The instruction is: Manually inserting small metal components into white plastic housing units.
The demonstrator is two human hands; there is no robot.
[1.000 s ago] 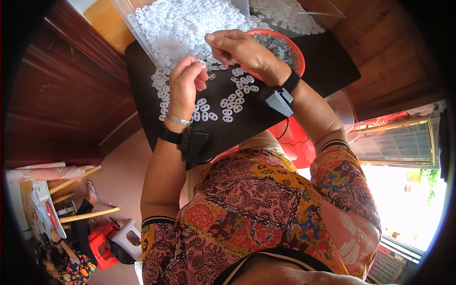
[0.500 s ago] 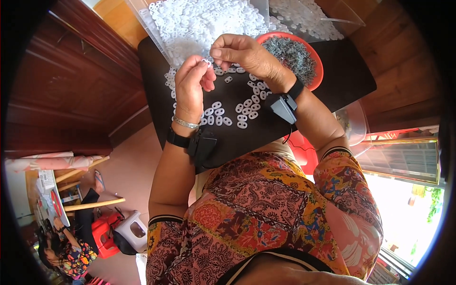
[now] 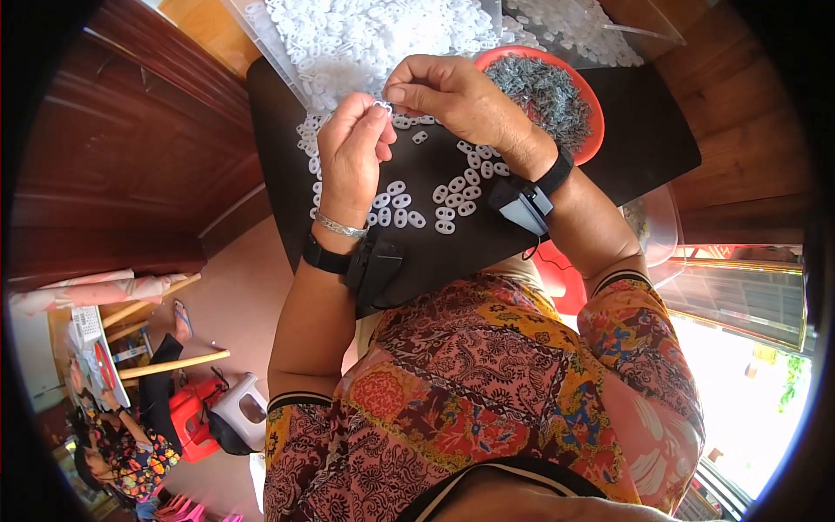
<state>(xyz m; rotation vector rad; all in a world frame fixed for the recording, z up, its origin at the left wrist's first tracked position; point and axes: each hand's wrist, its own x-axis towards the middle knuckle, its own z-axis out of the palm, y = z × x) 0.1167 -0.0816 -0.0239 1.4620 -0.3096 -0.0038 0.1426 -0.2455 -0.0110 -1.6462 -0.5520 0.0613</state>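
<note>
Now the black table (image 3: 631,130) sits a little further right in view than a second ago, and more of the red bowl (image 3: 597,109) shows past the right wrist. The right hand (image 3: 461,97) has come over to the left hand (image 3: 352,148); earlier it was well apart. Its thumb and forefinger are pressed together right beside the left fingertips; whether they grip anything cannot be told. The left hand pinches one small white piece (image 3: 383,105) between thumb and forefinger, raised above the far middle of the table, its grip much as before.

Around them, another person (image 3: 143,457) is at the near left, beside a grey stool (image 3: 239,418). A clear box (image 3: 261,50) stands at the far left of the table, with a big white heap (image 3: 374,43) in it. The bowl, to its right, holds grey metal bits (image 3: 539,91).

Both hands stand in front of the heap's near edge. The right forearm and its black strap (image 3: 555,171) cover part of the table; the left wrist, with a silver bracelet (image 3: 341,225), hides some of the nearer loose white pieces (image 3: 400,203).
</note>
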